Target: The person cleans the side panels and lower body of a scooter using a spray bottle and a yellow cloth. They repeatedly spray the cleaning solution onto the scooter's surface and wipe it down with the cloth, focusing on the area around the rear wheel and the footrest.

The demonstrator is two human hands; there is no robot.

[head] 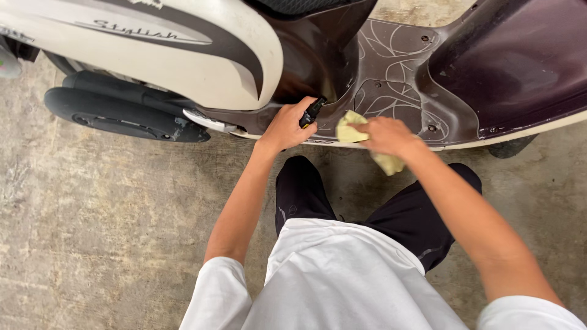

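A scooter stands in front of me, with a dark maroon footboard [397, 79] and a cream side panel [183, 55]. My left hand [287, 127] grips a small black spray bottle [312, 112] whose nozzle points at the lower edge of the footboard. My right hand [386, 134] holds a pale yellow cloth [347, 131] pressed against the footboard's near edge, with part of the cloth hanging below the hand. The two hands are a short gap apart.
I crouch in black trousers [391, 214] and a white shirt on a grey concrete floor [104, 220]. The scooter's black exhaust [116, 116] lies low at the left. A dark tyre [510, 146] shows under the body at the right.
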